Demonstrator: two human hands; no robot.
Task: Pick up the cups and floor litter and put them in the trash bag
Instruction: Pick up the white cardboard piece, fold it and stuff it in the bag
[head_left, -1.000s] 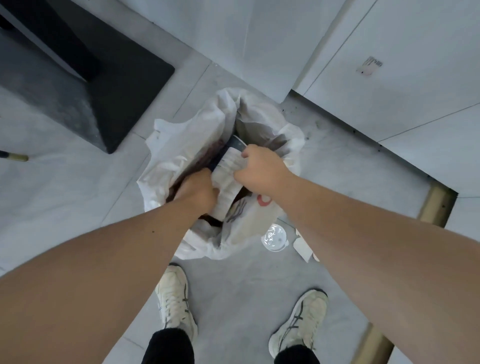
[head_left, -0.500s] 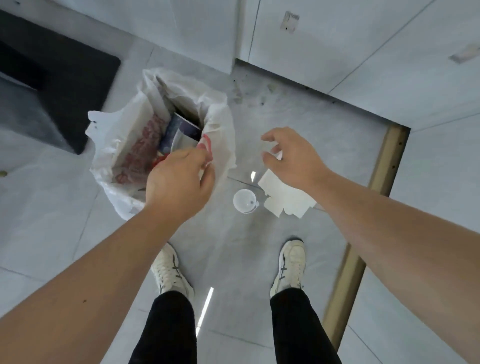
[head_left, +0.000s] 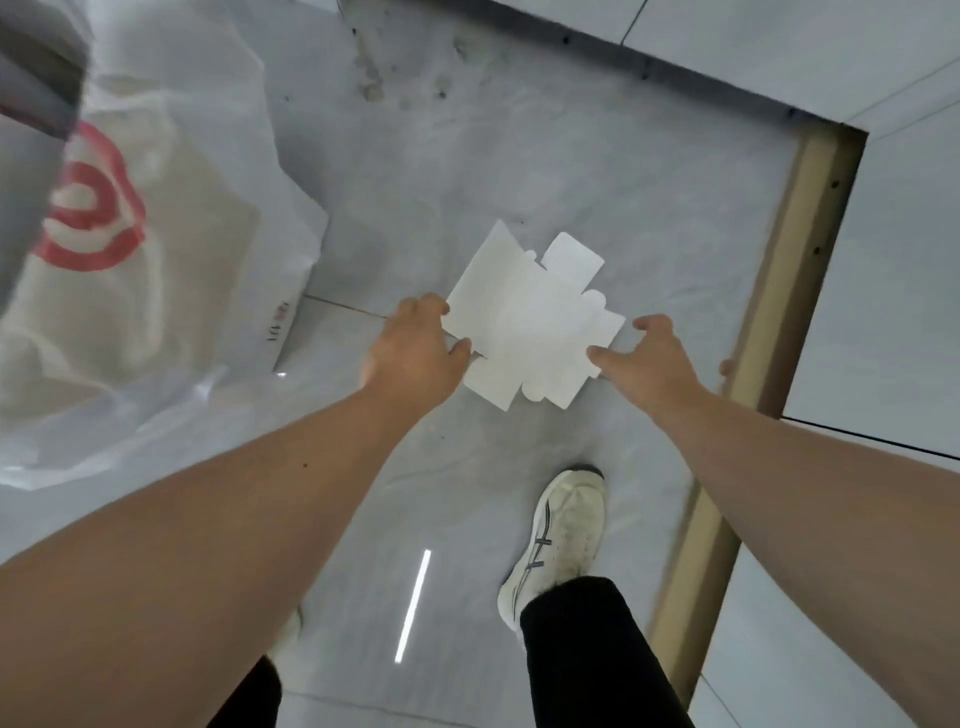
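Head view shows the left hand (head_left: 415, 348) and right hand (head_left: 649, 358), fingers spread apart, flanking a flat white die-cut cardboard sheet (head_left: 530, 322) on the grey tiled floor (head_left: 519, 156), evidently to lift it toward the translucent white trash bag (head_left: 156, 260) nearby at left.

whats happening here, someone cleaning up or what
A person is bending over a grey tiled floor to gather litter. Both hands reach for a flattened white cardboard box lying on the tiles: the left hand touches its left edge, and the right hand is open at its right edge. It has not clearly been lifted yet. A white plastic trash bag with a red logo sits to the left.
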